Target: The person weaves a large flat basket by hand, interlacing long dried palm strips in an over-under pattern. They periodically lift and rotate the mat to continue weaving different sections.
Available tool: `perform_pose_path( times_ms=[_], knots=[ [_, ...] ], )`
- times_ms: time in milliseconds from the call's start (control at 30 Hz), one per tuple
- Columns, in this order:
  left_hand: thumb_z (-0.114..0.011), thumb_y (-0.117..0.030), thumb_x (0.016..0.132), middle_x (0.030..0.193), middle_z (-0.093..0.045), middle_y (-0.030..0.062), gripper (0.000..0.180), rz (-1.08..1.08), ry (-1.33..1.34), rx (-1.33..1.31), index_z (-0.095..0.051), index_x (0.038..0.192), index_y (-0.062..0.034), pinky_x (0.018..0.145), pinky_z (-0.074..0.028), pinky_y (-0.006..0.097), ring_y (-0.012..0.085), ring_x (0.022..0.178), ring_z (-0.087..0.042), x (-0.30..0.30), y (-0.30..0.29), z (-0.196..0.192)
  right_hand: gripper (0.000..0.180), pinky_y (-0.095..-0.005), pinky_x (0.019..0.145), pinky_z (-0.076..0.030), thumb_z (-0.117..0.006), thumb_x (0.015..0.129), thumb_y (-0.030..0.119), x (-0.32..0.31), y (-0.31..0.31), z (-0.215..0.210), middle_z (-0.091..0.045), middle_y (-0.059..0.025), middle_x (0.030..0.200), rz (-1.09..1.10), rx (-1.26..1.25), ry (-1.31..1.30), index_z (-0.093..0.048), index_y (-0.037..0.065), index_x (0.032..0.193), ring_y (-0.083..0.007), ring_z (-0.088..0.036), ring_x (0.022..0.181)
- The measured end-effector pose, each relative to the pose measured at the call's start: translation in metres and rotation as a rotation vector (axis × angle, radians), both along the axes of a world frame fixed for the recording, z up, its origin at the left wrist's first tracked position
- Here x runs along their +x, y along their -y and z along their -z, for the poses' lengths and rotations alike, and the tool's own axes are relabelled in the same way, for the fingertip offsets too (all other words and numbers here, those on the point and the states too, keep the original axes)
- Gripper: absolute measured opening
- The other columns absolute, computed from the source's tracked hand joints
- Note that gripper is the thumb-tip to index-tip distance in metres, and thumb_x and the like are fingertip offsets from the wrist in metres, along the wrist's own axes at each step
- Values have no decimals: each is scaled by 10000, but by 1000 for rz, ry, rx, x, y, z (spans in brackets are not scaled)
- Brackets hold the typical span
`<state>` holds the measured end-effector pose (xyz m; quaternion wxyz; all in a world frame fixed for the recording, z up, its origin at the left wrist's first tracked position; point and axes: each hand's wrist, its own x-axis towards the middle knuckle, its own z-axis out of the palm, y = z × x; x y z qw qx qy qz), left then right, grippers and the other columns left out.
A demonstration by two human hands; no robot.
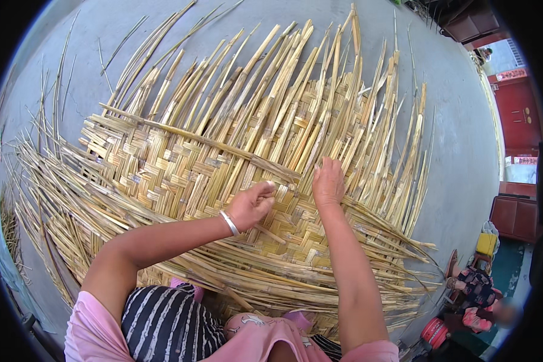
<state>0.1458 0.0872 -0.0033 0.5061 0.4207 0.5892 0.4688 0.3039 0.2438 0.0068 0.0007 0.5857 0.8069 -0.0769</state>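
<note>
A half-woven mat of flattened straw-coloured reed strips (163, 163) spreads beneath both hands in a zigzag pattern. My left hand (251, 205), a silver bracelet at its wrist, is curled just above the weave near the middle; whatever its fingers pinch is too small to make out. To its right, my right hand (329, 183) reaches down onto the strips with fingers bent together, and its grip is partly hidden. One loose reed strip (205, 140) lies crosswise over the upright ones, its right end between my two hands.
Long unwoven strip ends fan out at the far side, left and near edge over a grey floor (458, 120). At the lower right sits another person (479, 289), close to a red round container (434, 333) and a yellow box (486, 244). A red door (519, 117) stands farther right.
</note>
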Motion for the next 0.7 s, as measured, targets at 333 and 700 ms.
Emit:
perform_pose_path(
  times_ms=[333,700],
  knots=[
    [-600,-273,899,1010,-607,89,288,-624,888,-254,-500,1068,-62,736,-492,326,191,913,-608,-115,-21,-8,352,-388,924,-455,-556,870,123,-24,41,-22,-512,-131,1196,-355,-148,-57,-509,50,1212,-302,-540,1079],
    [-672,-166,846,900,-644,41,155,-406,837,-253,-573,960,-130,676,-532,294,170,830,-633,-114,-20,-13,251,-385,805,-461,-678,803,247,-31,3,-26,-574,-123,982,-357,-547,-188,-591,70,958,-294,-578,897]
  ],
)
